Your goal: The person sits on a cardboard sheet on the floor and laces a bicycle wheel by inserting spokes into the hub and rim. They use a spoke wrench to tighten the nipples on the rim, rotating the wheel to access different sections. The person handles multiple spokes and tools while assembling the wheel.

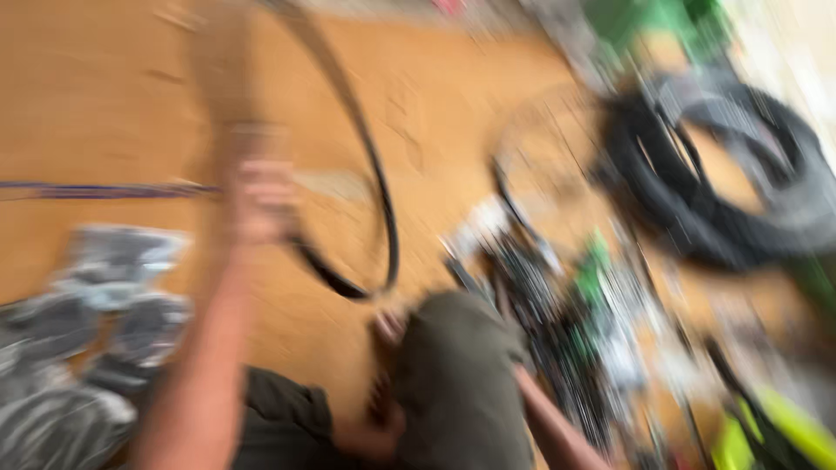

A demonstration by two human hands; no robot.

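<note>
Heavy motion blur smears the whole head view, so edges and small parts are hard to make out. The left hand (257, 196) is raised over the tan wooden floor (104, 104), its forearm running down to the near edge; its fingers seem closed around a thin black rubber loop, probably a bicycle tyre or tube (379, 200), though the blur hides the exact grip. The loop rises from the hand to the far edge, where its top is cut off, then curves down on the right and back to the near side just below the hand. Its long axis runs far to near, and the loop stands roughly upright.

The right hand (373, 435) lies low near the bottom edge, beside a knee in olive-green trousers (457, 383); whether it is open or closed cannot be told.

On the left lie crumpled grey plastic bags (104, 296). Far right sits a heap of thick black tyres (723, 183), and between it and the knee a blurred tangle of black, white and green bicycle parts (575, 305).
</note>
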